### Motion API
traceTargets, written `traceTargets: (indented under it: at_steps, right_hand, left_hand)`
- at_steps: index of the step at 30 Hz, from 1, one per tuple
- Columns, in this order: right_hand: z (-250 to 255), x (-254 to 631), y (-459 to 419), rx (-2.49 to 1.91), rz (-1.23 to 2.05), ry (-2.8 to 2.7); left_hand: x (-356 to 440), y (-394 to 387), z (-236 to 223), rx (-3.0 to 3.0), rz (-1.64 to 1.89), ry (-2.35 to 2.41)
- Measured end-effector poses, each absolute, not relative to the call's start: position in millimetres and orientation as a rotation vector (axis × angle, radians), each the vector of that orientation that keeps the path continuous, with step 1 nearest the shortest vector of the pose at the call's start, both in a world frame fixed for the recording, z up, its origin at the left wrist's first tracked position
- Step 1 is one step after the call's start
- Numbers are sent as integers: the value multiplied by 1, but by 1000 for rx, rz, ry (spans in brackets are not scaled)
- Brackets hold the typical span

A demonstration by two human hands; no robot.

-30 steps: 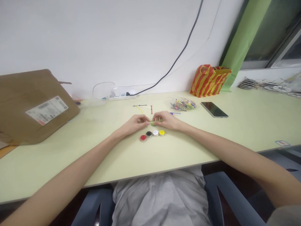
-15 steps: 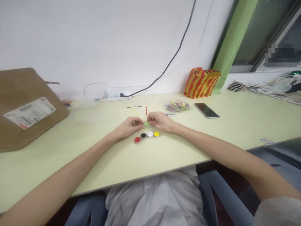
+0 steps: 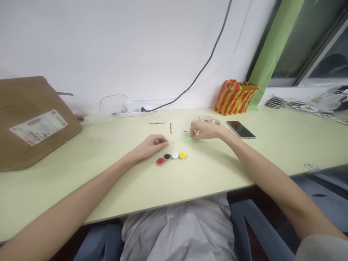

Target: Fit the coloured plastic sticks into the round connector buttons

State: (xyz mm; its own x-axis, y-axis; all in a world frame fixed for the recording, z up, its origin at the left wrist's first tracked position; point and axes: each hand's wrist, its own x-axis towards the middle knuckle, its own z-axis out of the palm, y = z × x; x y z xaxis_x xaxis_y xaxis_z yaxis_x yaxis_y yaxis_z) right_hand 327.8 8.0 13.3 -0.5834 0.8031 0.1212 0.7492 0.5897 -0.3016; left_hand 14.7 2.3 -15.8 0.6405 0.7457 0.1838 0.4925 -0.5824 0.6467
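A: Where is the thin, bright green stick (image 3: 186, 139)?
B: It is at the right hand (image 3: 202, 130), above the pale green flat table (image 3: 116, 195). The thumb and fingers are pinched on one end of it, and the other end points to the left.
A: And the left hand (image 3: 152, 146)?
B: It rests on the table with curled fingers. I cannot tell whether its fingertips meet, or whether something is between them.
A: What lies nearest to it?
B: Just in front are four small round pieces with clear sides, in a slightly bent row: the red-topped one (image 3: 160, 161), the black-topped one (image 3: 167, 156), the white-topped one (image 3: 175, 155) and the yellow-topped one (image 3: 182, 155).
A: And about the right hand?
B: A thin blue stick (image 3: 187, 132) is just beside its fingers. Behind it, a clear bag of small coloured parts (image 3: 213, 120) is partly hidden.
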Motion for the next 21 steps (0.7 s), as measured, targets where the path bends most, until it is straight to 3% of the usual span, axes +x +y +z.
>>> traceTargets:
  at_steps: [7,15,21]
  right_hand:
    - [27,325,-6,-1377,323,-2578]
    - [31,282,-33,-952,857,-2751]
    - [25,291,-21,-1280,580,-2632]
  left_hand:
    - [16,-2,-15,2322,580,967]
    - [17,-1,-17,2332,586,942]
    - [17,-2,-16,2323,590,955]
